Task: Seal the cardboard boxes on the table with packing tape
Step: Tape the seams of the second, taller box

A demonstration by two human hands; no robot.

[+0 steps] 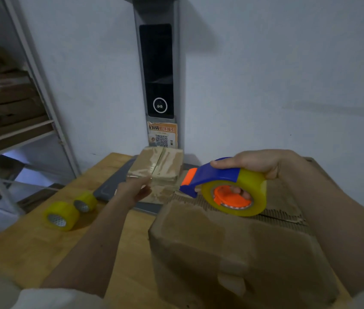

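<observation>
Right hand (259,162) gripped the blue-and-orange tape dispenser (223,186), fingers curled through the roll's core, held just above the big cardboard box (232,253) at lower right of frame. Left hand (135,188) reached toward the small taped box (156,163) at center, fingers fairly straight, holding nothing (slightly blurred). Two spare yellow tape rolls (61,215) sat on the wooden surface (20,246) at lower left.
</observation>
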